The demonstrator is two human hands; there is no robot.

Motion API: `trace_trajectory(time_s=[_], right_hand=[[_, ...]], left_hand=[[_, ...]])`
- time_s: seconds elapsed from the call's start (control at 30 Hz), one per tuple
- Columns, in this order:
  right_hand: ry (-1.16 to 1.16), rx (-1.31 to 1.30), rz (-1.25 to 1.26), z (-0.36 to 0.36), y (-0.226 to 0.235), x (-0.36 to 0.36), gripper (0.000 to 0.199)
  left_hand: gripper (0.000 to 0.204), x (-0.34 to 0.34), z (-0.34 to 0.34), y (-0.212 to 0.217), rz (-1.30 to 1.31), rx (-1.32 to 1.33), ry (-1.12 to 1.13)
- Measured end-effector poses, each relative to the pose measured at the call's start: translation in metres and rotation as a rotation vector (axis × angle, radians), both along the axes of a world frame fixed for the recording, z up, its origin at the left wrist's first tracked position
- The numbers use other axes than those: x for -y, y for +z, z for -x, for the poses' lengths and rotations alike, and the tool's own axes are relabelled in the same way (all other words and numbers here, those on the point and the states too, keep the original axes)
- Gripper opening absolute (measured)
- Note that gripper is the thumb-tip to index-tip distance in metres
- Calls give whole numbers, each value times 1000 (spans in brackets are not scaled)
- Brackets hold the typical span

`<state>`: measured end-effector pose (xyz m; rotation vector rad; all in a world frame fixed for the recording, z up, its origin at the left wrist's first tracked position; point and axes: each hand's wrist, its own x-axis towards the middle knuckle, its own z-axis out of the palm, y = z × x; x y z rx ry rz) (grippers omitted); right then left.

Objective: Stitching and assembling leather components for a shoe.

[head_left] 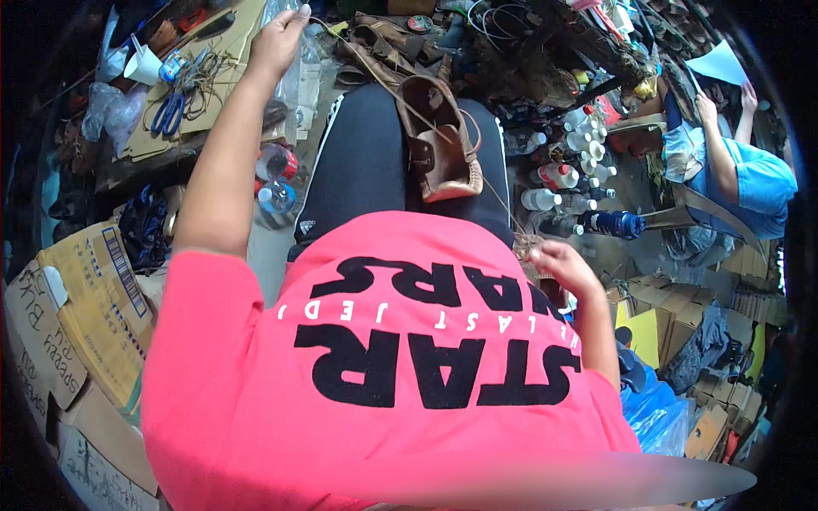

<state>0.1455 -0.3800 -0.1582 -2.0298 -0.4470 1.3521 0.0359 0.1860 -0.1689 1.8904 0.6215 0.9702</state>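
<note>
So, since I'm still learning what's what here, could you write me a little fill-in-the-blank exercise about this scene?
1. The shoe on the person's lap is coloured ____.
2. The raised hand pinching the cord is the ____ one.
3. The co-worker holding a sheet wears a ____ shirt.
4. The scissors lie on the person's ____ side.

Missing words: brown; left; blue; left.

A leather shoe [423, 155], bottles [558, 176] and cardboard [102, 294] show a shoe workshop.
</note>
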Motion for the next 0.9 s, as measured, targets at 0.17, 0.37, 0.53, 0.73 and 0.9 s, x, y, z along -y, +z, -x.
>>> trace_trajectory(time_s=[0.17, 0.37, 0.53, 0.73, 0.9], right_hand=[[351, -82, -211, 2, 111, -47, 29], [550, 381, -561, -7, 134, -122, 27], [276, 728, -177, -3, 77, -181, 58], [350, 532, -114, -2, 31, -200, 50], [224, 118, -261, -16, 23, -186, 19]], left_hand=[[43, 183, 13, 69, 316, -150, -998], [37, 252, 30, 111, 42, -643, -1447], [29, 184, 95, 132, 251, -482, -1365], [21, 89, 187, 141, 402, -589, -551], [31, 72, 198, 114, -324, -995, 127]])
